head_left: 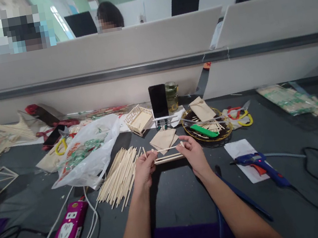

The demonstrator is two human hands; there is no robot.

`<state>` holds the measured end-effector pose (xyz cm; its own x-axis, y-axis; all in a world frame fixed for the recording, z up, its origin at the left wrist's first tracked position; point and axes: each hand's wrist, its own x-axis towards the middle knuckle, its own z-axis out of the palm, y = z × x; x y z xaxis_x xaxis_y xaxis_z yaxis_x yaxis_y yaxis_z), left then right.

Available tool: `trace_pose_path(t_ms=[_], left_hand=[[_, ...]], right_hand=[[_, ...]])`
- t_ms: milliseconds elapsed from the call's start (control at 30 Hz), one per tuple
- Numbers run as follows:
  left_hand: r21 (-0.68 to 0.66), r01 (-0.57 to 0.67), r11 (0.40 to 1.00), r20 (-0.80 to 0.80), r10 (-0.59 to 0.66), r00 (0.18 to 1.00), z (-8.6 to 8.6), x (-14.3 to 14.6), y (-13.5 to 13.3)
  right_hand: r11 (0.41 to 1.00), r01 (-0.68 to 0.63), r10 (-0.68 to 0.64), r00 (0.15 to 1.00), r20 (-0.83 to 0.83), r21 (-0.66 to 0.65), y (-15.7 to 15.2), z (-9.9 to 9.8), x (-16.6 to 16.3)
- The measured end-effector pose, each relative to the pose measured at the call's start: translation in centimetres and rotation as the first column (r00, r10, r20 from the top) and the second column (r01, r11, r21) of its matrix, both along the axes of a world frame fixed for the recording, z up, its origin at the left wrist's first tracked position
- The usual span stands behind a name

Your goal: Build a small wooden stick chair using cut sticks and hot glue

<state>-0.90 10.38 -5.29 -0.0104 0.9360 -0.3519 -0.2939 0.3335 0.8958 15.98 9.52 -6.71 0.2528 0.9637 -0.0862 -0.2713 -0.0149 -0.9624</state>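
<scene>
Between my two hands is a small frame of thin wooden sticks (169, 158), raised above the dark table. My left hand (146, 169) grips its left end, fingers closed, with a short stick end showing beside the fingers. At the right end, my right hand (194, 155) pinches the frame between thumb and fingers. Just beyond the frame lie some tan paper pieces (163, 137). Left of my left hand spreads a pile of loose wooden sticks (119, 178). A small model made of sticks (139, 120) stands farther back.
On the right, a blue glue gun (260, 165) rests on white paper, its cable trailing right. A round basket (205, 125) holds sticks and a green-handled tool. A plastic bag (88, 151) and purple power strip (71, 223) are left. A phone (158, 99) stands by a jar (172, 96).
</scene>
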Motion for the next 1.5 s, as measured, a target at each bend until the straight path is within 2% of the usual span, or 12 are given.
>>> trace_pose_path(t_ms=[700, 1133, 1500], left_hand=[[-0.011, 0.008, 1.000, 0.059, -0.007, 0.998, -0.04, -0.31, 0.13], [0.015, -0.003, 1.000, -0.007, 0.003, 1.000, -0.04, -0.05, -0.01], [-0.001, -0.024, 1.000, 0.005, 0.024, 1.000, 0.21, 0.08, -0.02]], right_hand=[[1.000, 0.023, -0.024, 1.000, 0.017, 0.013, -0.06, -0.04, -0.03], [1.000, 0.019, -0.019, 1.000, 0.016, 0.003, -0.24, 0.02, 0.05], [0.999, 0.046, -0.046, 0.999, -0.008, -0.006, -0.26, 0.13, -0.07]])
